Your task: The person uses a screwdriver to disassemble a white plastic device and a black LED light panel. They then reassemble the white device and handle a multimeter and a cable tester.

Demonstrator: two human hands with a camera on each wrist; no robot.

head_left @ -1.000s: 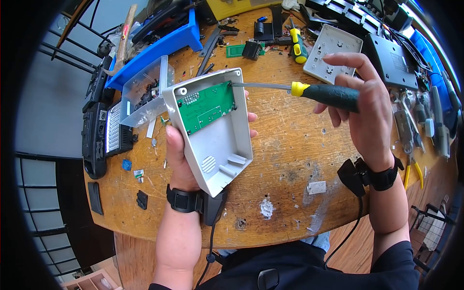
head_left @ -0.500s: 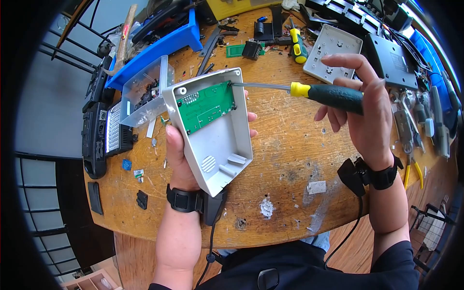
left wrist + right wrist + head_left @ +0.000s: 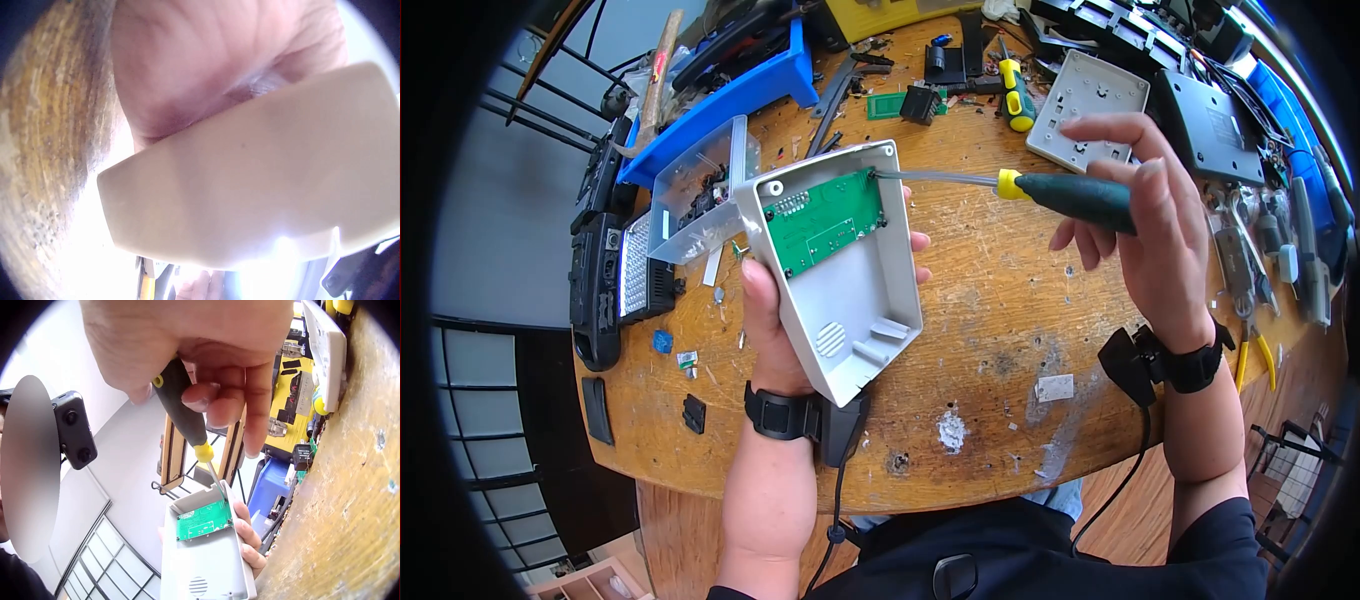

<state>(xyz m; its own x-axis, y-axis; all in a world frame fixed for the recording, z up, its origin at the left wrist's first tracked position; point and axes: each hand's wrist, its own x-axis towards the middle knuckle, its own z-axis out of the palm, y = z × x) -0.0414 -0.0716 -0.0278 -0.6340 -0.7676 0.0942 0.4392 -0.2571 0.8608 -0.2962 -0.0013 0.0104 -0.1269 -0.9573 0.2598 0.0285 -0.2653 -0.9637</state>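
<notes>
My left hand grips a light grey plastic housing from beneath, thumb along one side and fingertips round the other. Its open side faces up. Inside, at the far end, sits a green circuit board with dark screws near its corners. My right hand holds a screwdriver by its dark green and yellow handle, between thumb and fingers. The shaft runs nearly level to the board's upper right corner, tip at the screw there. In the left wrist view the housing's outer wall lies against the palm.
On the wooden bench lie a second yellow-green screwdriver, a grey cover and yellow-handled pliers. A clear plastic box and a blue bin stand at left, with a hammer there.
The screwdriver handle has shifted slightly left and my right thumb and fingers have moved on it. The tip stays at the same board corner. My left hand and the housing hold nearly still.
</notes>
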